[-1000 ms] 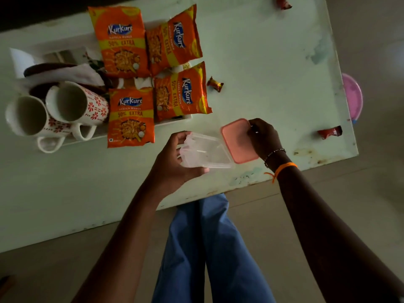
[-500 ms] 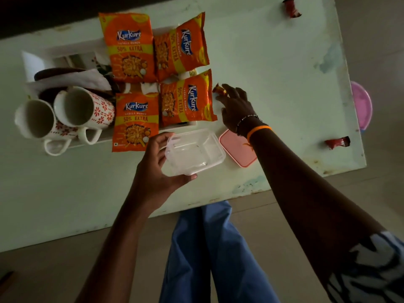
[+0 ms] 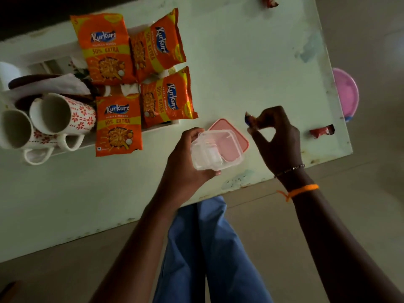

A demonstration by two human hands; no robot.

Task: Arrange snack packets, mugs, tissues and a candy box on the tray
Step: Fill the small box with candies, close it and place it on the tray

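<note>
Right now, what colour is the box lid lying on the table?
Pink lid, seen partly through the clear box, in the head view.

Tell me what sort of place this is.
Probably a home, not a shop or workplace: a worn, paint-chipped table on a plain floor, floral mugs and snack packets laid on a tray, as if for guests.
</note>
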